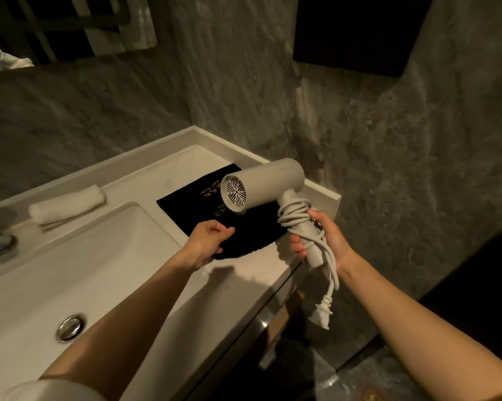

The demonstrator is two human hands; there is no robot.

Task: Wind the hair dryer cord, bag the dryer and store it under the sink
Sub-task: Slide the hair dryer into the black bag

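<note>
Right hand (320, 241) grips the cord-wound dryer (268, 183) handle, barrel raised left; left hand (208, 238) pinches the bag (186, 204) edge.

Pale counter (145, 180) bears black bag (186, 204) and rolled towel (67, 205).

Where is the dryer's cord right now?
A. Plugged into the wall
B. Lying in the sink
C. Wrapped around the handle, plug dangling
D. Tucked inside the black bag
C: the cord loops around the dryer handle held in the right hand, and the plug hangs free below.
</note>
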